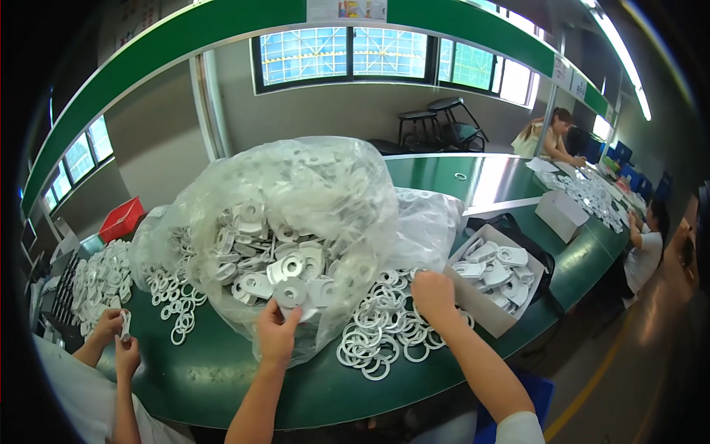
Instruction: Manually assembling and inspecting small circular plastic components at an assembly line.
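Observation:
My left hand (276, 334) pinches a flat white plastic part with a round hole (291, 293) between thumb and fingers, at the mouth of a large clear plastic bag (325, 174). Many similar white parts (248, 222) lie heaped inside that bag. My right hand (435, 297) is closed, knuckles up, at the far right edge of a pile of white rings (377, 325). Its fingertips are hidden, so what they grip cannot be made out. Just right of it stands an open cardboard box (494, 320) full of white parts.
A co-worker's hands (122, 337) hold a small white part at the left, near another heap (100, 281) and a red basket (122, 219). More rings (177, 303) lie by the bag. A black bag (543, 259) and a white box (560, 214) sit on the green table (214, 381).

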A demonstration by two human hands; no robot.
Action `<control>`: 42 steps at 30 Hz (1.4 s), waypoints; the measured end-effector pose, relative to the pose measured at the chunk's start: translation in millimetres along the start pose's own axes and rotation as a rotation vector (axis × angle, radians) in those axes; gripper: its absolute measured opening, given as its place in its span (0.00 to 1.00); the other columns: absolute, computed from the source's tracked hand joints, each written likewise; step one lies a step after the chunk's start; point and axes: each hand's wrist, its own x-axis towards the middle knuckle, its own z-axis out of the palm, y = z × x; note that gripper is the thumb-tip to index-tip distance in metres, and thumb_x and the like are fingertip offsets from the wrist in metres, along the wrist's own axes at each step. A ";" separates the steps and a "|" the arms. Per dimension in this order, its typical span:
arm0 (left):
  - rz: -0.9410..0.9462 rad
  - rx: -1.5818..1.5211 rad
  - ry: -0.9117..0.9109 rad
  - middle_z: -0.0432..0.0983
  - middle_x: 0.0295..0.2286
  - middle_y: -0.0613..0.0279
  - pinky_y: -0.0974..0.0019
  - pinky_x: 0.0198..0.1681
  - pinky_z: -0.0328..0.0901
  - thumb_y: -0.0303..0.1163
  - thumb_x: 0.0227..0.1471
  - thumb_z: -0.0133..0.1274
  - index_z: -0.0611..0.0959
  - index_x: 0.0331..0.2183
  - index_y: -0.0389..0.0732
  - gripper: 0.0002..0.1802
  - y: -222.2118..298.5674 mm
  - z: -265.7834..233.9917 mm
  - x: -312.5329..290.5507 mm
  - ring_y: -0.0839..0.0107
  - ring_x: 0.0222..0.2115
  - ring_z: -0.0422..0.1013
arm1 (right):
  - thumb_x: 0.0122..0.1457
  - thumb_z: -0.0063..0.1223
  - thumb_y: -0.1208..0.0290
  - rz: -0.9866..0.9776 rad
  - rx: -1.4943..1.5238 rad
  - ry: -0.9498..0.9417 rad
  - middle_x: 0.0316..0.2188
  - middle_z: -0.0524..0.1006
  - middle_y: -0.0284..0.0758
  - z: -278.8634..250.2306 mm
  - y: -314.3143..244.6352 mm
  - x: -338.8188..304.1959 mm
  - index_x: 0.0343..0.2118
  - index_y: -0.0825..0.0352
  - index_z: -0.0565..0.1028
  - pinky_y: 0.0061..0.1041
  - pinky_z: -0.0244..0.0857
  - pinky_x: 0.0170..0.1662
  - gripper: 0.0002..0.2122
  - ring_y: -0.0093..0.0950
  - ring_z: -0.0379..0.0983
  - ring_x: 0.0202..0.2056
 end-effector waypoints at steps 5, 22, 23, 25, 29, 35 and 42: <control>-0.119 -0.043 -0.182 0.75 0.35 0.57 0.67 0.28 0.73 0.18 0.46 0.53 0.69 0.45 0.33 0.21 -0.7 7.2 -8.5 0.71 0.33 0.74 | 0.48 0.56 0.65 0.034 0.016 0.003 0.22 0.75 0.41 7.7 12.2 8.9 0.21 0.65 0.76 0.39 0.66 0.32 0.08 0.41 0.73 0.28; -0.132 -0.093 -0.372 0.72 0.42 0.53 0.69 0.29 0.74 0.18 0.49 0.52 0.66 0.53 0.33 0.28 17.0 20.8 -23.5 0.67 0.35 0.75 | 0.60 0.45 0.76 0.187 1.544 -0.368 0.31 0.78 0.36 -32.3 -82.9 -17.4 0.41 0.75 0.74 0.18 0.70 0.30 0.10 0.21 0.74 0.29; -0.133 -0.084 -0.364 0.72 0.42 0.53 0.69 0.29 0.74 0.18 0.49 0.52 0.66 0.53 0.33 0.28 16.6 21.7 -23.6 0.67 0.35 0.75 | 0.60 0.45 0.76 0.183 1.553 -0.377 0.31 0.78 0.36 -27.5 -92.4 -20.7 0.41 0.75 0.74 0.18 0.70 0.30 0.10 0.21 0.74 0.29; -0.140 -0.040 -0.345 0.71 0.43 0.55 0.70 0.30 0.74 0.19 0.48 0.53 0.67 0.53 0.35 0.28 14.7 23.5 -23.1 0.68 0.35 0.75 | 0.59 0.46 0.77 0.248 1.712 -0.420 0.30 0.78 0.37 -20.7 -108.3 -28.6 0.43 0.73 0.73 0.19 0.70 0.31 0.11 0.21 0.74 0.29; -0.134 0.009 -0.303 0.71 0.42 0.56 0.72 0.29 0.73 0.19 0.48 0.53 0.68 0.52 0.36 0.28 8.1 21.9 -21.9 0.71 0.33 0.75 | 0.60 0.44 0.76 0.220 1.747 -0.412 0.32 0.77 0.36 -9.1 -118.0 -32.5 0.43 0.73 0.73 0.21 0.71 0.35 0.11 0.22 0.75 0.32; 0.021 0.283 -0.420 0.70 0.41 0.64 0.73 0.35 0.70 0.19 0.45 0.55 0.73 0.50 0.42 0.28 17.9 17.1 -22.4 0.75 0.34 0.73 | 0.60 0.44 0.72 0.429 2.100 -0.630 0.35 0.75 0.34 -6.4 -109.4 -28.5 0.42 0.69 0.72 0.22 0.70 0.38 0.10 0.22 0.74 0.35; -0.030 0.214 -0.465 0.68 0.42 0.65 0.74 0.35 0.67 0.19 0.44 0.57 0.76 0.47 0.41 0.25 14.9 16.4 -22.6 0.75 0.36 0.71 | 0.60 0.46 0.69 0.245 1.887 -0.829 0.28 0.75 0.30 -15.3 -102.4 -31.8 0.38 0.65 0.72 0.17 0.66 0.24 0.07 0.18 0.71 0.25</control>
